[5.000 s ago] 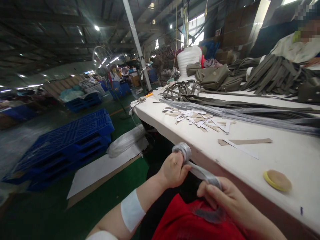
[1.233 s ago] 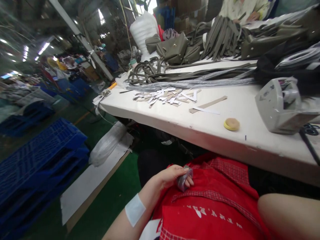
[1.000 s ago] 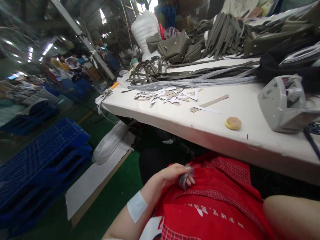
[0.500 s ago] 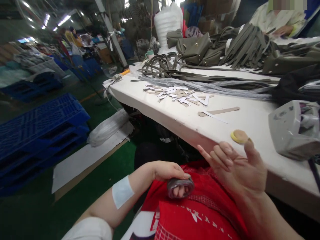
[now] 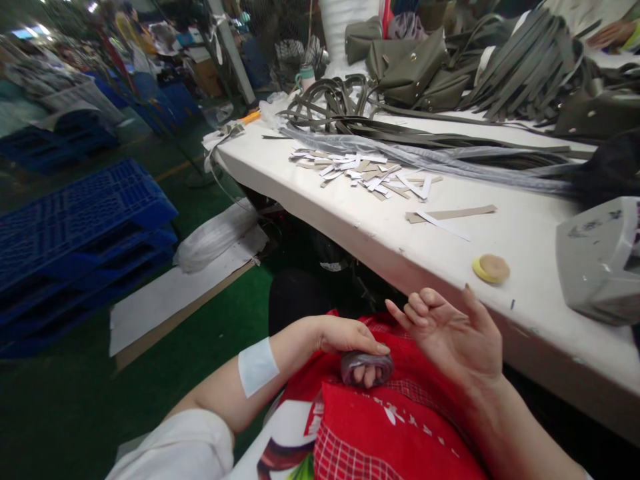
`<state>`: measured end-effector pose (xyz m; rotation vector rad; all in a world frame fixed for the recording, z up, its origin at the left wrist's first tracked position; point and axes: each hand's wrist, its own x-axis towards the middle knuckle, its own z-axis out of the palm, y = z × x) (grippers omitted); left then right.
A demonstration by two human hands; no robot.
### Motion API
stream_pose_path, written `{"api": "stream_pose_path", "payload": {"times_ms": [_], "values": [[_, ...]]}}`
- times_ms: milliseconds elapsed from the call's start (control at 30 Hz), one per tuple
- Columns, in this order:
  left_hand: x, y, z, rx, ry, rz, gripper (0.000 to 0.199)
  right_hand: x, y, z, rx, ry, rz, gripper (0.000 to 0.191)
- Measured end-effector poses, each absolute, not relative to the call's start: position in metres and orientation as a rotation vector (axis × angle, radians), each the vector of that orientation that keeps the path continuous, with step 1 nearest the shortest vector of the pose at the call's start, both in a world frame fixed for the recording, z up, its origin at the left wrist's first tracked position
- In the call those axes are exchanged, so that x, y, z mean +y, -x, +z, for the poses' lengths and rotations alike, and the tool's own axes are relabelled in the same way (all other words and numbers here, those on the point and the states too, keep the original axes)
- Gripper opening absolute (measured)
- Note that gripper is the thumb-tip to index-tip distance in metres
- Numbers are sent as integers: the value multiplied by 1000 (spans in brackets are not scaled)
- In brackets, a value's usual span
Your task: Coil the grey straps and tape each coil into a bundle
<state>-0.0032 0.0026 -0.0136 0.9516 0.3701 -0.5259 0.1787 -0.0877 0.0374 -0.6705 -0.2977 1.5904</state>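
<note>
My left hand point(image 5: 353, 340) is closed on a dark coil point(image 5: 367, 365), which looks like a rolled strip; its fingertips show through the middle of the roll. To the right, palm up with the fingers apart and partly curled, my right hand point(image 5: 453, 330) holds nothing. It hovers near the front edge of the white table point(image 5: 530, 260). Just beyond it on the tabletop lies a round tan and yellow piece point(image 5: 493, 269). Both hands are over the red apron point(image 5: 385, 427).
Paper and tan strips point(image 5: 370, 173) lie scattered on the table. Dark straps point(image 5: 410, 137) and olive bags point(image 5: 410, 67) are behind them. A white device point(image 5: 600, 260) stands at the right. Blue pallets point(image 5: 85, 247) are at the left. Another person's hand point(image 5: 613, 33) shows at upper right.
The view has tipped down, so the table things sit higher or farther right. My right hand has moved slightly left, towards my left hand, which still holds the coil.
</note>
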Motion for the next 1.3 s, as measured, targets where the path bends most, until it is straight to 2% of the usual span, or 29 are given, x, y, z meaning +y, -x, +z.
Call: {"api": "stream_pose_path", "payload": {"times_ms": [100, 233, 1033, 1100, 1200, 1233, 1300], "values": [[3, 2, -17, 353, -950, -525, 57, -86, -171, 34, -307, 842, 1511, 19], [3, 2, -21, 353, -913, -515, 57, -83, -162, 26, -319, 1032, 1472, 35], [4, -4, -38, 359, -839, -526, 58, -83, -163, 19, -417, 1077, 1507, 30], [4, -4, -35, 358, -848, -537, 58, -82, -167, 10, -505, 1116, 1431, 25], [4, -4, -29, 363, -864, -524, 59, -83, -178, -2, -918, 1306, 1220, 17], [4, -4, -28, 366, -867, -519, 59, -84, -181, -4, -1086, 1385, 1157, 18], [4, -4, -27, 374, -866, -518, 58, -88, -185, -2, -1376, 1492, 1143, 35]]}}
